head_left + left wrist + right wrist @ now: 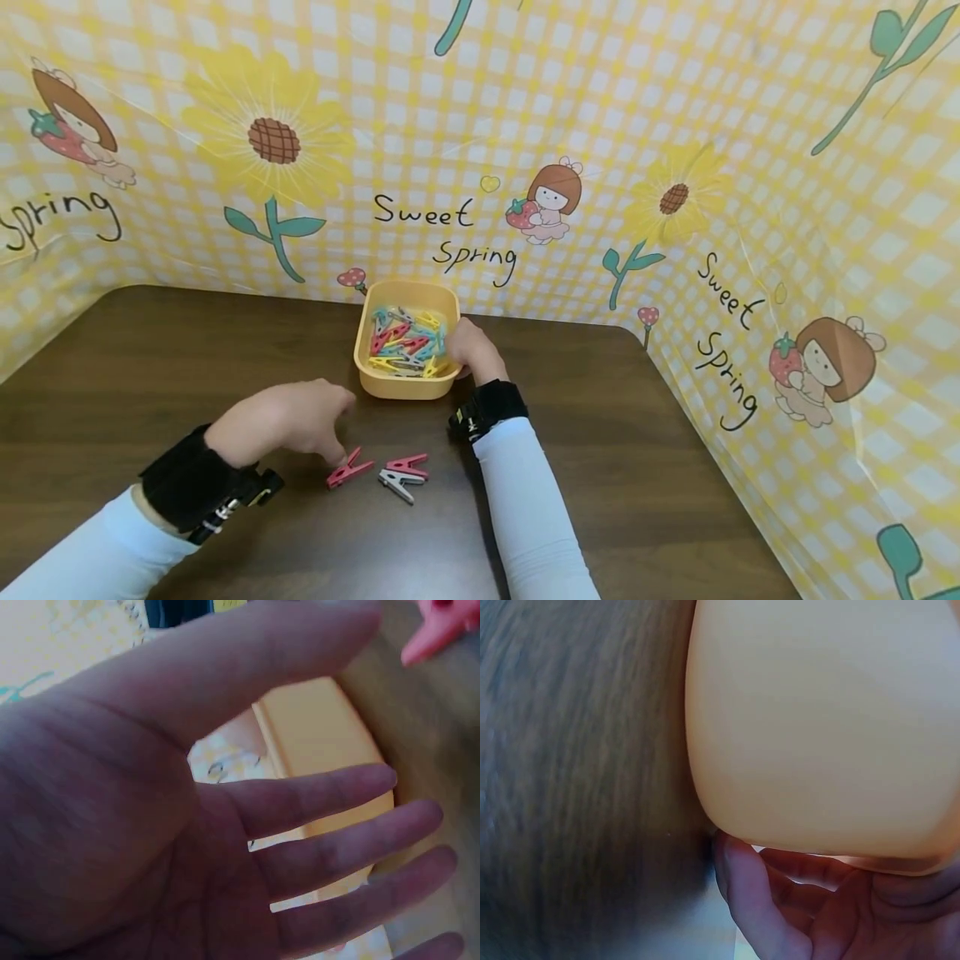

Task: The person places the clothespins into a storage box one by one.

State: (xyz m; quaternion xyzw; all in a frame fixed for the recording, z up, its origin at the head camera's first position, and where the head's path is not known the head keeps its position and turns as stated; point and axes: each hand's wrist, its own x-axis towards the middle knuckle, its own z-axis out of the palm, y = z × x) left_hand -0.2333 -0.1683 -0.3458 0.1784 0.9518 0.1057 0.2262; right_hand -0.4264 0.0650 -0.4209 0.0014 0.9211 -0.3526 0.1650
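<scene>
My left hand (296, 417) hovers low over the table, thumb and fingers spread apart, holding nothing. Its thumb tip comes right up to a red clothespin (349, 472), whose end also shows in the left wrist view as a pink-red clothespin tip (435, 634). Just right of it lie another red clothespin (407, 464) and a grey clothespin (400, 483), overlapping. A yellow plastic basket (405, 387) holds many red, yellow, blue and grey clothespins (408, 342). My right hand (474, 346) grips the basket's right side, fingers bent against its wall; the right wrist view shows the thumb at the bottom corner.
The dark wooden table (622, 467) spreads out on both sides of the basket. A yellow checked cloth (420, 150) with flowers and printed words rises behind the table and along its right edge. The basket stands close to that back cloth.
</scene>
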